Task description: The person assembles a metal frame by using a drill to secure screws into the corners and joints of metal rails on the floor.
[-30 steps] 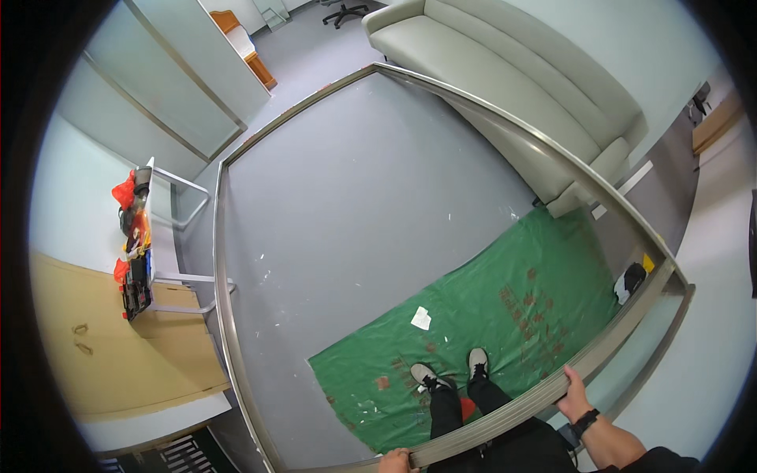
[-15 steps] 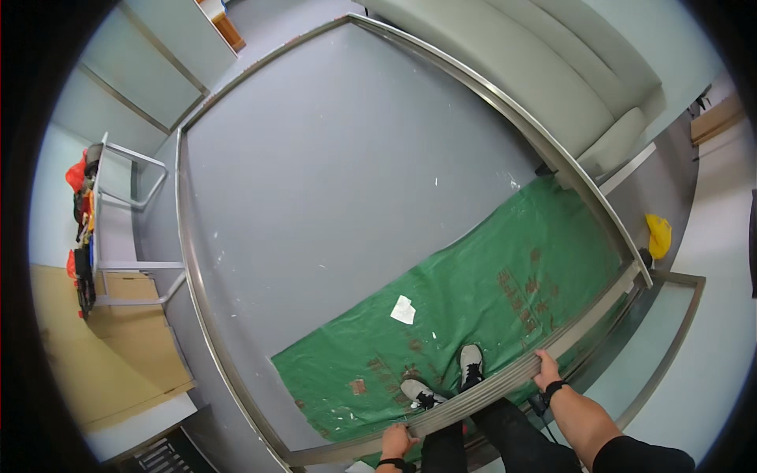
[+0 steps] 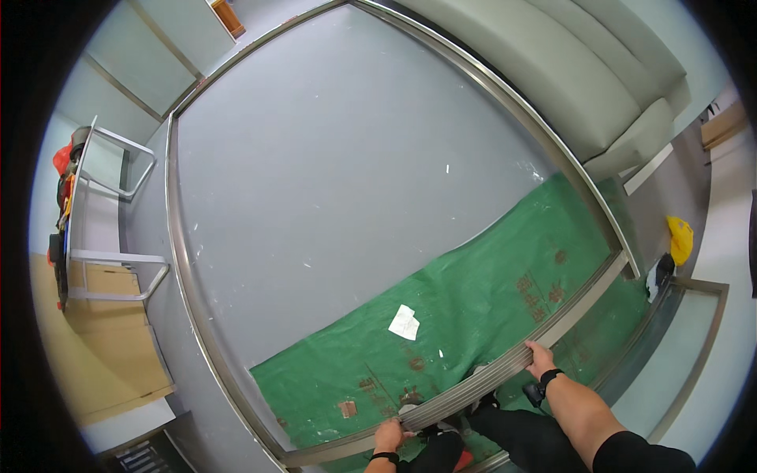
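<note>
A large rectangular metal frame (image 3: pixel 473 386) spans most of the view, with the floor visible through its opening. Along its near side runs a ribbed, silver-grey bar. My left hand (image 3: pixel 389 434) is closed round this bar near its left part, thumb side up. Farther right, my right hand (image 3: pixel 540 359) grips the same bar, its fingers partly hidden by the metal. Below the bar a green sheet (image 3: pixel 473 292) covers the floor, and a white scrap of paper (image 3: pixel 404 322) lies on it. My shoes are mostly hidden behind the bar.
A grey-green sofa (image 3: pixel 568 71) stands along the far right side of the frame. At left are a metal-legged table (image 3: pixel 118 256) with assorted items and a tan board (image 3: pixel 110 339). A yellow bag (image 3: pixel 680 240) and a glass panel (image 3: pixel 686 347) are at right.
The near bar now covers most of my shoes, which earlier showed inside the frame. Both hands keep their hold. More green sheet shows outside the frame at right.
</note>
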`<state>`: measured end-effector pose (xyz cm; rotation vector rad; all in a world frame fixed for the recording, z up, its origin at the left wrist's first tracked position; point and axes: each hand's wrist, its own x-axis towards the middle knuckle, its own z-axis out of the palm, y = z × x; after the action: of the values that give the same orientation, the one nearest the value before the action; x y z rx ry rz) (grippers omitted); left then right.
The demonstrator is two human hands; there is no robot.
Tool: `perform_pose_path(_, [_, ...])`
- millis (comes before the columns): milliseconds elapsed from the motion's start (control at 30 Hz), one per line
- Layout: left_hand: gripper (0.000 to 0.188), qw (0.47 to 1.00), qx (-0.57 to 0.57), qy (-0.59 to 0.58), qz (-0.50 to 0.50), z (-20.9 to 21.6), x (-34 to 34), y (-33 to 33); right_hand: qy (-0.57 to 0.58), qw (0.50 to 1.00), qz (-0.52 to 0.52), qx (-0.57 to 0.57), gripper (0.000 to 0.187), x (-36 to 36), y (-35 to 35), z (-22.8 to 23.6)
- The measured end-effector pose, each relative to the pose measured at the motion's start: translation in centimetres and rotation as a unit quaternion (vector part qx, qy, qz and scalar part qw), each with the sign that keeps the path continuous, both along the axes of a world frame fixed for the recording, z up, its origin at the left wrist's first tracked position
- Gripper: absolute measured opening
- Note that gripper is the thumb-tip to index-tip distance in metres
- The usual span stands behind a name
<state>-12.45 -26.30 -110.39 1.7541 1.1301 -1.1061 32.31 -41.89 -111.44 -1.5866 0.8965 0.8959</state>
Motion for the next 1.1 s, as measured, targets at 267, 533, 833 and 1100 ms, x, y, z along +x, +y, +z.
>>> perform_pose_path(267, [0.065, 0.995, 0.086, -0.043, -0.015, -7.8, -0.3, 5.7, 0.045, 0.997, 0.067, 0.013, 0.044, 1.3, 3.7, -9.8])
perform_pose_path(533, [0.051, 0.989, 0.121, -0.084, 0.002, -11.2, 3.1, 6.7, 0.025, 0.986, 0.158, -0.048, 0.053, 5.0, 6.9, -13.5])
perform_pose_path(833, [0.070, 0.983, 0.155, -0.097, 0.011, -10.1, 6.2, 4.4, 0.039, 0.973, 0.214, -0.072, 0.070, 8.7, 4.9, -12.2])
perform_pose_path(1100, [0.077, 0.966, 0.105, -0.119, 0.203, 6.1, 0.0, 6.8, 0.003, 0.824, 0.563, -0.068, 0.065, 9.9, -3.8, 5.4])
